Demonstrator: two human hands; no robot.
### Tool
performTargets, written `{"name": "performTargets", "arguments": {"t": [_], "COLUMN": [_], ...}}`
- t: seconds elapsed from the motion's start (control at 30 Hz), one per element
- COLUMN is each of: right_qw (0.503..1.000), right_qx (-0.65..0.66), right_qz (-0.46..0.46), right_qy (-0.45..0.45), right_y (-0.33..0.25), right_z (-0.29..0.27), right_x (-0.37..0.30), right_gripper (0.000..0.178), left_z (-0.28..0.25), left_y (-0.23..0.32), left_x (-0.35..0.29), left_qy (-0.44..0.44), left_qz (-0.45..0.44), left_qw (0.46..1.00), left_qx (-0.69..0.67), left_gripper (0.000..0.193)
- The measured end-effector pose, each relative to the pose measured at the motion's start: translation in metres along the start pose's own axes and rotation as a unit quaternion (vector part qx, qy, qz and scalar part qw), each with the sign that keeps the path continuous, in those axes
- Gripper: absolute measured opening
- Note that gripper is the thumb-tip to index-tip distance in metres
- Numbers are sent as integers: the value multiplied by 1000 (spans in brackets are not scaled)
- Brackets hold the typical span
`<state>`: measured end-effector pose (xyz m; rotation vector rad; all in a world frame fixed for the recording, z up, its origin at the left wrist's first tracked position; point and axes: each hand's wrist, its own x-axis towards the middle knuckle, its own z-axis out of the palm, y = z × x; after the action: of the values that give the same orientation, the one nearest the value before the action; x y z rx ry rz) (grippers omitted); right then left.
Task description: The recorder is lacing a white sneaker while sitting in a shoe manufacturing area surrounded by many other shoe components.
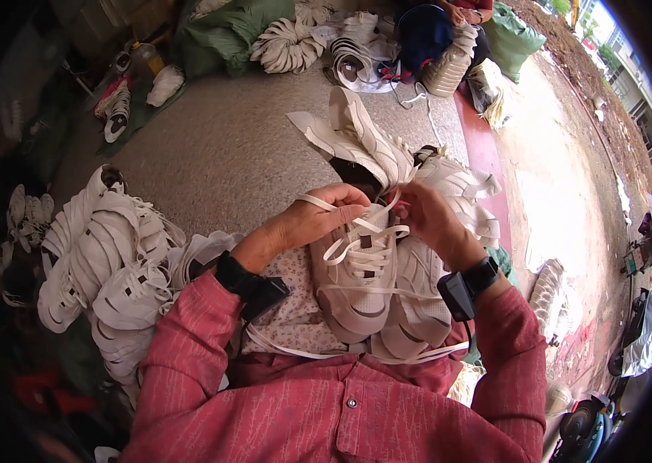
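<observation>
A white shoe upper (357, 301) lies over my lap with its toe toward me and a white shoelace (350, 253) threaded loosely through its eyelets. At its top opening, my left hand (314, 221) has thumb and fingers closed on the lace, and a strand runs over its back. Opposite it, my right hand (430, 221) pinches the lace by the upper's edge; a small pinkish-red bit shows at its fingertips, too small to name. More white uppers sit just beyond the hands, and another upper (417, 316) rests against the laced one's right side.
Stacked white uppers (106, 262) pile up at my left. Green sacks (237, 31), nested upper bundles (287, 46) and a yellow bottle (147, 55) stand farther off. At the far right back, another person's hands (461, 14) are near a stack of uppers (449, 65).
</observation>
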<state>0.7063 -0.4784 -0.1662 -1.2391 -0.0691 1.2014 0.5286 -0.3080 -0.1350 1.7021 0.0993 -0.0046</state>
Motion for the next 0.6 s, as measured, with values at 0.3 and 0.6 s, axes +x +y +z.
{"name": "performTargets", "arguments": {"t": [0.3,0.6], "right_qw": [984,977], "right_qx": [14,65], "right_qz": [-172,-195], "right_qy": [-53,63], "right_y": [-28,-12], "right_z": [5,-34], "right_x": [-81,-80], "right_gripper": [21,23], "left_z": [-18,-17], "left_y": [-11,-7], "left_x": [-62,-77], "left_qy": [231,416], "left_qz": [-11,-6], "left_qw": [964,830], "left_qx": [-132,-372], "left_gripper": [23,26]}}
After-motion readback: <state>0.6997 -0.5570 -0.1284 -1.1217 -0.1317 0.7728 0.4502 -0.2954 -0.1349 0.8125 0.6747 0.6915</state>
